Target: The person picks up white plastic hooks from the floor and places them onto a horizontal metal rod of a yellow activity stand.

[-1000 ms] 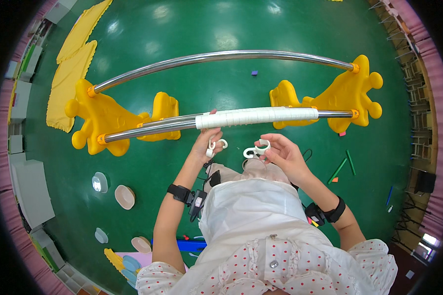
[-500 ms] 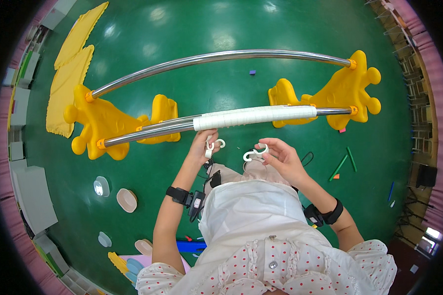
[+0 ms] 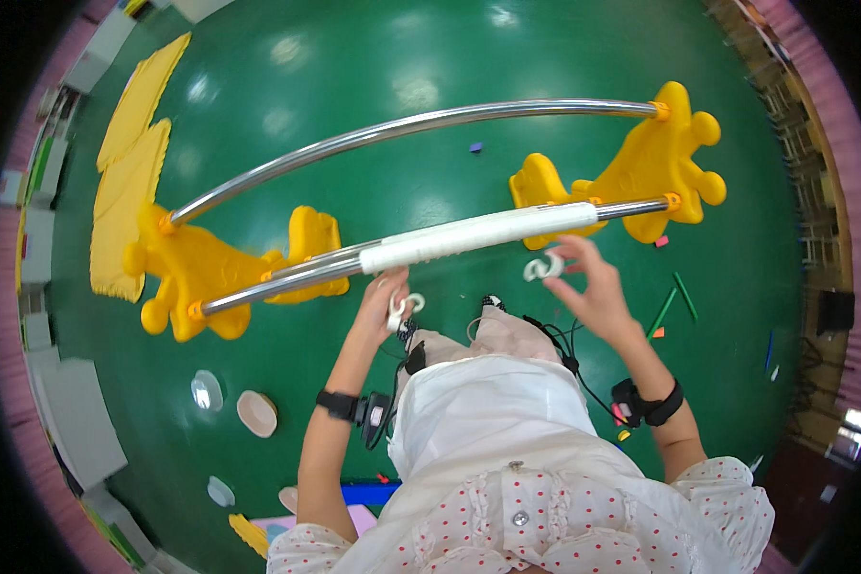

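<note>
My left hand (image 3: 381, 304) is closed around a white plastic S-shaped hook (image 3: 413, 305), just below the near bar of a rack. My right hand (image 3: 595, 289) pinches a second white plastic hook (image 3: 542, 267) between thumb and fingers, below the right part of that bar and apart from it. A white ribbed cover (image 3: 478, 236) wraps the middle of the near steel bar (image 3: 287, 287). Yellow giraffe-shaped end stands, the left one (image 3: 210, 263) and the right one (image 3: 646, 172), carry the bars.
A higher steel bar (image 3: 402, 122) spans the far side. Yellow cloths (image 3: 129, 225) lie at the far left. A beige basin (image 3: 257, 413) and a clear tub (image 3: 207, 390) stand left on the green floor. Green sticks (image 3: 662, 311) lie to the right.
My right hand has moved right and up toward the bar with its hook. My left hand keeps its hook near the bar, slightly lower in view. The whole view has tilted a little.
</note>
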The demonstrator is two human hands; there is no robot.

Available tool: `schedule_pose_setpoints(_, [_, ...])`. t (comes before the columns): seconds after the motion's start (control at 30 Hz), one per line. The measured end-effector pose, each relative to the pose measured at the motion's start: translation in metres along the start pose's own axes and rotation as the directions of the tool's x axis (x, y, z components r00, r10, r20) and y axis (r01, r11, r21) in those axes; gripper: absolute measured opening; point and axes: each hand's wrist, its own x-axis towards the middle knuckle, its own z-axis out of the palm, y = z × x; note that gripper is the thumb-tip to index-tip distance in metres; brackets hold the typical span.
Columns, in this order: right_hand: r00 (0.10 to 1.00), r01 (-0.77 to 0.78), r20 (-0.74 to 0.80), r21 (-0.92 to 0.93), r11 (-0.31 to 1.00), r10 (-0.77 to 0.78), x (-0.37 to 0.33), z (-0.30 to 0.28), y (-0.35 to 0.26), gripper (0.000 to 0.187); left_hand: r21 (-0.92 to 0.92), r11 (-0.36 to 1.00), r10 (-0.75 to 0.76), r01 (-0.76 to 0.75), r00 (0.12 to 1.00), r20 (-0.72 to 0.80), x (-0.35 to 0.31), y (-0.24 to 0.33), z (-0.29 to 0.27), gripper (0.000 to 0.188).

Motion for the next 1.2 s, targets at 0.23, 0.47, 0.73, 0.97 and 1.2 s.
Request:
schedule_pose_setpoints(0.23, [0.992, 0.083, -0.072, -0.197, 0.977, -0.099, 0.006, -0.073, 0.067, 0.030, 0.788, 0.327, 0.510, -0.522, 0.800, 0.318, -0.032, 0.012, 0.102, 0.012])
schedule_pose_setpoints(0.47, [0.956, 0.246, 0.179, -0.045, 0.968, -0.235, 0.060, -0.064, 0.092, 0.034, 0.633, -0.258, 0.605, -0.730, 0.389, 0.695, 0.039, 0.038, 0.239, 0.021])
schedule_pose_setpoints(0.73, [0.873, 0.382, 0.361, -0.086, 0.920, -0.328, 0.074, -0.069, 0.101, 0.035, 0.755, -0.192, 0.705, -0.627, 0.447, 0.551, 0.114, 0.019, 0.244, 0.014])
schedule_pose_setpoints(0.97, [0.741, 0.540, 0.624, -0.333, 0.773, -0.248, 0.096, -0.065, 0.076, 0.018, 0.829, -0.047, 0.756, -0.558, 0.523, 0.395, 0.120, 0.016, 0.248, 0.012])
schedule_pose_setpoints(1.2, [0.709, 0.473, 0.687, -0.294, 0.831, -0.161, 0.117, -0.069, 0.065, 0.010, 0.847, -0.225, 0.755, -0.482, 0.463, 0.464, 0.114, 0.011, 0.249, 0.012])
